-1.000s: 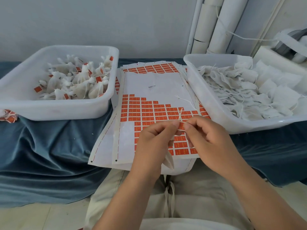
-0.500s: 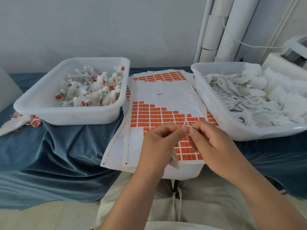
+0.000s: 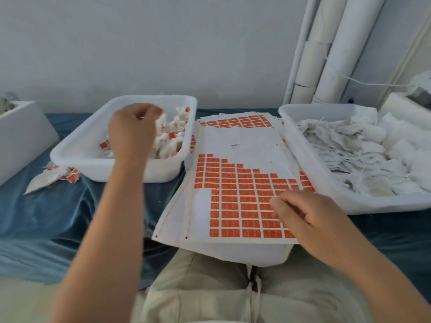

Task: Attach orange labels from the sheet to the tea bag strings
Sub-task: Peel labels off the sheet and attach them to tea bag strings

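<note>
The left hand (image 3: 133, 134) hangs over the left tub (image 3: 77, 157), its grip curled. Motion blur hides whether a bag or string is pinched in it, so I cannot tell if it holds anything. Directly beneath and just beyond that grip lie the finished tea bags (image 3: 172, 134), each showing an orange tag. A few more tagged ones (image 3: 58, 176) sit on the blue cloth (image 3: 46, 217), outward of the grip and beside the tub.

The right hand (image 3: 305, 215) rests on the label sheet (image 3: 238, 145), grip loosely curled with nothing visible between the fingers. The remaining orange labels (image 3: 235, 194) spread from under its fingertips toward the left grip. The sheet's far half is already peeled bare. On the outer side of the right grip, the right tub (image 3: 326, 183) holds a deep heap of plain tea bags (image 3: 345, 150).

My judgement is that one bag's cycle is closing and much of the job remains.

The left palm faces away, the bags' strings are too fine to trace, and the right tub runs off the frame edge.
</note>
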Demonstrator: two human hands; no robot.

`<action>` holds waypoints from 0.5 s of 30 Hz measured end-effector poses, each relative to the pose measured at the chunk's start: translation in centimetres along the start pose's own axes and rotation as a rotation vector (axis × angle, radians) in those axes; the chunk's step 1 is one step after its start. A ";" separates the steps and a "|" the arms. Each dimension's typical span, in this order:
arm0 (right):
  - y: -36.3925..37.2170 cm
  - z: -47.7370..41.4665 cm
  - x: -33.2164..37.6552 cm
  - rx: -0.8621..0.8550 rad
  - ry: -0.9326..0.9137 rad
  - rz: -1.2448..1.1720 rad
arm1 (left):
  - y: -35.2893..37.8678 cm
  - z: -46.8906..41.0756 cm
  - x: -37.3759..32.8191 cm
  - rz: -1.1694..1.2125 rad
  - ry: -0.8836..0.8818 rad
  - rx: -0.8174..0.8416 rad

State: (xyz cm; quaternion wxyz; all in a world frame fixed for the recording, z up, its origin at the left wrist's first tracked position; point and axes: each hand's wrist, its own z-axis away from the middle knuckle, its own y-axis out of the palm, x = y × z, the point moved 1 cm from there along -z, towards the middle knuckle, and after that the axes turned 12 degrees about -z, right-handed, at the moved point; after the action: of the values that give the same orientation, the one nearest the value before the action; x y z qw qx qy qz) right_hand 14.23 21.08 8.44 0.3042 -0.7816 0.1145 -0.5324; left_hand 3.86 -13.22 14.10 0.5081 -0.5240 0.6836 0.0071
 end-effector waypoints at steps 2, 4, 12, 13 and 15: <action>-0.1 -0.1 0.1 0.024 -0.015 0.093 | 1.2 -2.6 2.5 -0.298 -0.032 0.151; -0.5 -0.2 0.0 0.030 -0.007 0.140 | 2.2 -3.5 3.9 -0.591 -0.022 0.401; -11.1 -3.1 -4.6 -0.421 0.237 0.245 | 1.3 -0.9 2.5 -0.280 0.108 0.038; -12.6 -3.9 -5.8 -0.396 0.333 0.318 | 1.1 0.2 1.7 -0.188 0.127 0.039; -14.5 -5.7 -8.2 -0.267 0.558 0.473 | 0.7 3.2 -0.1 -0.017 0.114 0.077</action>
State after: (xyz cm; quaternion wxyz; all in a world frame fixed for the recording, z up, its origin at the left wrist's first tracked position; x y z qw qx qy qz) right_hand 3.60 34.60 12.23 0.2712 -0.5914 0.4384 -0.6201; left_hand 5.49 -11.06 12.28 0.4882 -0.5096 0.7065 -0.0532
